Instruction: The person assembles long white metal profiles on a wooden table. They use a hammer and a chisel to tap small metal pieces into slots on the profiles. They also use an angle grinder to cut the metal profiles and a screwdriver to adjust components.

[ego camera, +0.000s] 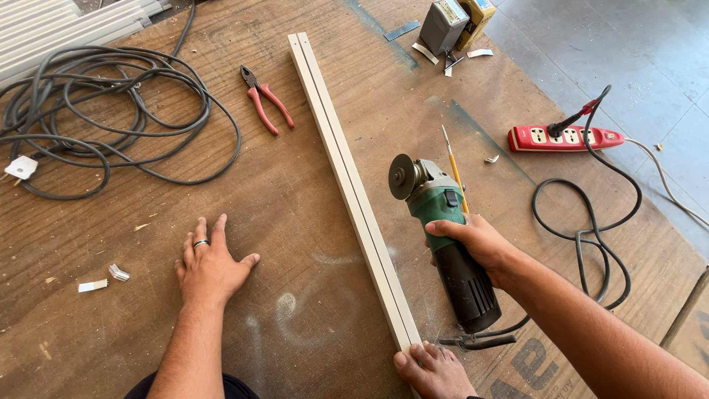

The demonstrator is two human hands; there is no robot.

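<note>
My right hand (478,244) grips the body of a green and black angle grinder (443,229), its disc (402,176) pointing left, just right of a long white metal strip (347,177) that lies lengthwise on the brown plywood board (295,222). My left hand (210,262) rests flat on the board, fingers spread, left of the strip and holding nothing. My bare foot (432,369) presses on the strip's near end. A yellow pencil (453,162) lies just beyond the grinder.
Red-handled pliers (264,100) lie left of the strip. A coiled grey cable (103,111) with a white plug (21,168) fills the far left. A red power strip (565,137) and black cord (591,229) sit right; boxes (450,22) at the top.
</note>
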